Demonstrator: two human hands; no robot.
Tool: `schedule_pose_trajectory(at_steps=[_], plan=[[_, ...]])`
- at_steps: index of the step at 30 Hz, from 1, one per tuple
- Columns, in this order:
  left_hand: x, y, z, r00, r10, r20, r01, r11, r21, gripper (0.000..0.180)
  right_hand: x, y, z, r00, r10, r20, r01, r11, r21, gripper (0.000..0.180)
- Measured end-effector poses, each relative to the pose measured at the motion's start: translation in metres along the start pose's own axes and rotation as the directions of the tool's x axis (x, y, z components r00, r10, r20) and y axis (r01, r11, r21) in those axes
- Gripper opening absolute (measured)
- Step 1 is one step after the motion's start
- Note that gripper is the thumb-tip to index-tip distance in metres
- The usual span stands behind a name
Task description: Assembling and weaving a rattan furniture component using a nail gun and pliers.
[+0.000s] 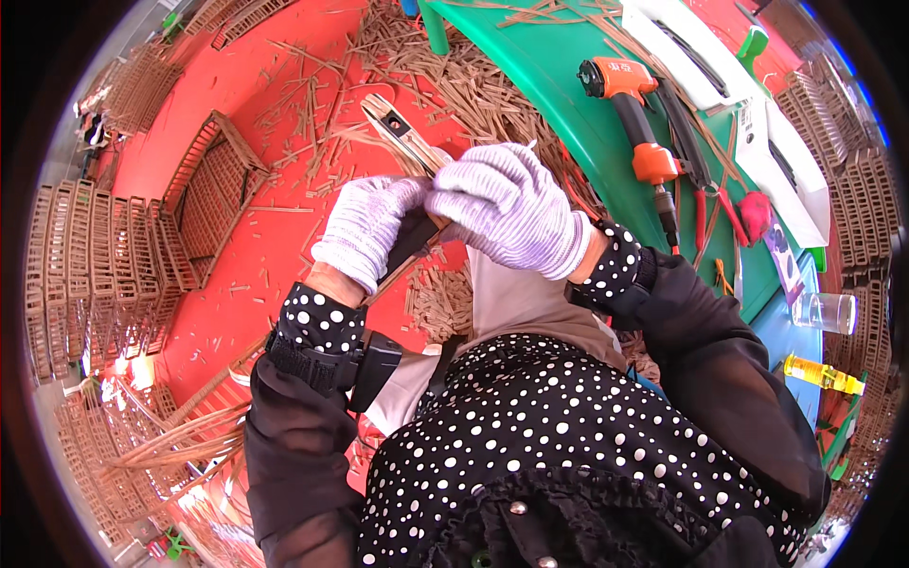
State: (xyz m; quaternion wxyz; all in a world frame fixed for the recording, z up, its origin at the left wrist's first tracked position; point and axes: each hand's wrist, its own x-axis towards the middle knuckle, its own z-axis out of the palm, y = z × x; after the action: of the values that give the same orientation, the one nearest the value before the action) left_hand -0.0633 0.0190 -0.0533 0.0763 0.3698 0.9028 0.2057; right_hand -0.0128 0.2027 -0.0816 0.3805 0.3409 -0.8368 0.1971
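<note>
Tan-and-black piece [401, 131] partly beyond right hand [511, 210]

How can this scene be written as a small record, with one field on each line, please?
Left hand: gloved, fingers bent, at a dark bar; grip partly hidden
Right hand: gloved, fingers curled near the tan tool; grip partly hidden
Tan tool: sticks out beyond the hands, dark round hole; kind unclear
Green table: orange-and-black power tool, red-handled tool
Red floor: scattered brown strips
Right side: clear cup, yellow bottle
Left side: brown slatted crates
</note>
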Motion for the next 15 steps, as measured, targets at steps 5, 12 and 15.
schedule_pose_trajectory(at_steps=[5,12,15], plan=[[0.007,0.008,-0.009,0.81,-0.433,0.394,0.583,0.529,-0.617,0.016,0.024,-0.006,-0.014,0.956,-0.126,0.266,0.199,0.943,-0.266,0.015],[-0.025,0.024,-0.007,0.594,-0.174,-0.786,0.047,0.982,-0.182,0.014,0.046,0.008,-0.004,0.928,-0.133,0.348,0.21,0.959,-0.191,0.015],[-0.064,0.047,0.006,0.804,-0.227,-0.549,-0.047,0.897,-0.439,0.017,0.045,0.013,0.001,0.947,-0.113,0.3,0.141,0.987,-0.073,0.014]])
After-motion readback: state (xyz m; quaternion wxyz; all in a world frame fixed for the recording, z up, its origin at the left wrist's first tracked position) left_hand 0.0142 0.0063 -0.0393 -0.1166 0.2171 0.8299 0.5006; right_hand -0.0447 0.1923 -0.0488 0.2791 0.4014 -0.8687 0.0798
